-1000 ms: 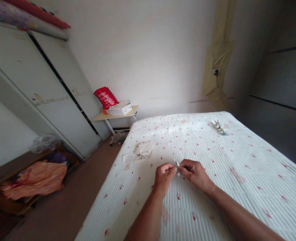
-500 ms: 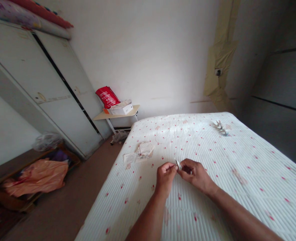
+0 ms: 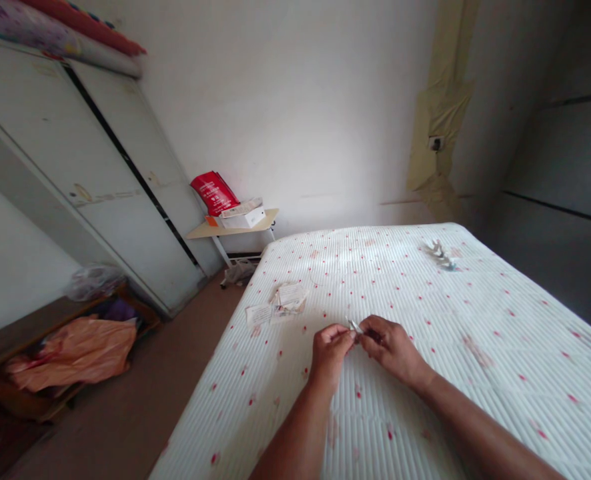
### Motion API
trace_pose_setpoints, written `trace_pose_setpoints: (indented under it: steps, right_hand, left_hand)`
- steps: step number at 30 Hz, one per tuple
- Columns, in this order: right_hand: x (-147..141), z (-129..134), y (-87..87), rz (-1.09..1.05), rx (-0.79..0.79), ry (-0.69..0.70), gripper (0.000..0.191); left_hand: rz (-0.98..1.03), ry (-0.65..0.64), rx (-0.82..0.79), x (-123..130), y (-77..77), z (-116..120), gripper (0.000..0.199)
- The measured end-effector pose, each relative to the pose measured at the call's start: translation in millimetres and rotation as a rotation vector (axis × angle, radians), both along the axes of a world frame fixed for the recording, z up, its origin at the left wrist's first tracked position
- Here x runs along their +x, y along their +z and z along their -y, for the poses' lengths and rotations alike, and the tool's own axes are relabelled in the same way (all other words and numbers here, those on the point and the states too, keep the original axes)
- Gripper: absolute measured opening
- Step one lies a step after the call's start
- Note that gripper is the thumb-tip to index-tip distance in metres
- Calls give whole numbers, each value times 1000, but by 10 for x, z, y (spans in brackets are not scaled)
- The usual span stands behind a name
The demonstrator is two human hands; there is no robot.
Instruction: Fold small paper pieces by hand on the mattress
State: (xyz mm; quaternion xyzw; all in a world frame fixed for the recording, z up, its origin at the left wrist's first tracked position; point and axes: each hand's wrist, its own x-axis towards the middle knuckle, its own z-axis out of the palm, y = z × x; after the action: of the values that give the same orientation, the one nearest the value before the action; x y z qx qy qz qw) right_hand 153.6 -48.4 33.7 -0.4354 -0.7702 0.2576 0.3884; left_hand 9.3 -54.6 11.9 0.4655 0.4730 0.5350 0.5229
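The head-worn camera looks forward and down from the near side of the ribbed bed cover, facing the far white wall; left hand and right hand appear close, the wardrobe farther left.

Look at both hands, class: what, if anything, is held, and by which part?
A small, narrow, whitish strip, apparently paper, is pinched at its near end by the left hand and right hand, far tip free; finer contact is unclear.
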Motion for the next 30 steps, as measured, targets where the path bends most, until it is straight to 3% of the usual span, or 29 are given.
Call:
trace_pose_setpoints:
  steps: [4,10,13,20,30]
  right_hand:
    - [5,-23,-32,19,-1,-6,11]
    - [24,-44,-38,116,49,-21,13]
    - [30,-36,-27,182,97,-30,14]
    - [43,-20,-9,288,148,2,14]
    - [51,-9,-11,285,189,25,15]
  left_hand:
    - [-17,27,75,23,11,14,17]
    - [-248,164,325,-19,42,43,30]
    - [-360,103,383,-71,64,30,25]
    - [-433,5,395,-128,67,-25,15]
    - [-385,5,404,-131,96,-12,9]
